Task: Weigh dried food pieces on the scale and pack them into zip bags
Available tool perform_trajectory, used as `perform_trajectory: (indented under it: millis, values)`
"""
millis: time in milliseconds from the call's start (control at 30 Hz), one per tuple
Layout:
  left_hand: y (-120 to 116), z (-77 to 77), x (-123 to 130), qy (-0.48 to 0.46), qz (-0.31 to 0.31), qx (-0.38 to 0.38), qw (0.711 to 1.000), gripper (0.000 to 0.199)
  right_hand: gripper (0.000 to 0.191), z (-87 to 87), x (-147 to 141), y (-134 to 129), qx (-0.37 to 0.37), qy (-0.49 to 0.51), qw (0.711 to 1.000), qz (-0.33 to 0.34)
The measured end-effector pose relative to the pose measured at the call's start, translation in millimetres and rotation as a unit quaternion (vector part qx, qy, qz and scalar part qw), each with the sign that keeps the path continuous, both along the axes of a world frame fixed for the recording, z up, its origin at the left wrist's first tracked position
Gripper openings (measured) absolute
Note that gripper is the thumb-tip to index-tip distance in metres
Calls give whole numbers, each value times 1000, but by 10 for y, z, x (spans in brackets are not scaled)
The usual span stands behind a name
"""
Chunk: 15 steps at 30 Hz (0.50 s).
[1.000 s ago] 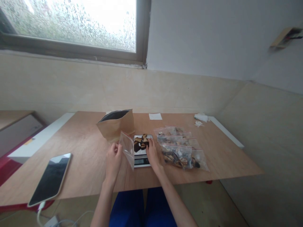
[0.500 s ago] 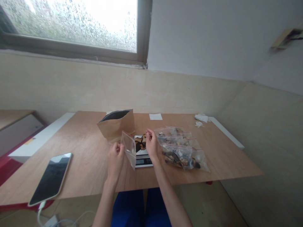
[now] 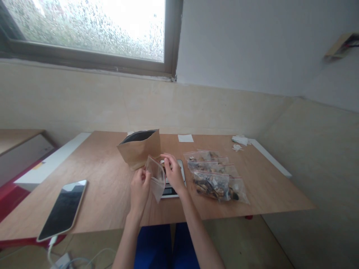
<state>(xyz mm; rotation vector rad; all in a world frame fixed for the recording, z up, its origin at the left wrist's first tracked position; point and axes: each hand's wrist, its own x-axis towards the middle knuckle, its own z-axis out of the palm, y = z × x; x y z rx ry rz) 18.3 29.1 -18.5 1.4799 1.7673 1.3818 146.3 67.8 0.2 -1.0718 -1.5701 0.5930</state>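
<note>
My left hand (image 3: 139, 192) grips the edge of a clear zip-top plastic bag (image 3: 156, 178), holding it upright just above the table. My right hand (image 3: 173, 172) hovers at the bag's mouth with its fingers curled together, and I cannot tell whether they pinch anything. Under both hands sits a digital kitchen scale (image 3: 169, 191), its plate mostly hidden. Any dark dried slices on the plate are hidden too. Left of the bag stands an open kraft paper pouch (image 3: 139, 149) with a dark lining.
Several filled zip bags of dried brown pieces (image 3: 215, 177) lie right of the scale. A smartphone (image 3: 63, 210) on a cable lies at the table's near left. A white paper slip (image 3: 185, 138) and white tissue (image 3: 240, 140) lie along the far edge.
My right hand has moved left and up from the scale to the bag's mouth. The clear bag has shifted slightly right, and the dark slices seen earlier on the scale are now out of sight.
</note>
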Motion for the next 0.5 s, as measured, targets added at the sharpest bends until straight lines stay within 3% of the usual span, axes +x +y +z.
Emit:
perform_trajectory:
  millis: [100,267,367,500]
  values:
    - [1,-21,-30,4,5,-5,1000,24,24,-260,281,-94,-31,-71,993,-92]
    - [-6,-25,-38,1,3,-9,1000,25,21,-697,527,-320,-52,-228,965,-116]
    - [-16,-20,-37,2,2,-7,1000,26,22,-775,542,-370,-42,-261,957,-117]
    - [-28,-25,-53,7,6,-9,1000,27,21,-677,537,-333,-47,-252,961,-107]
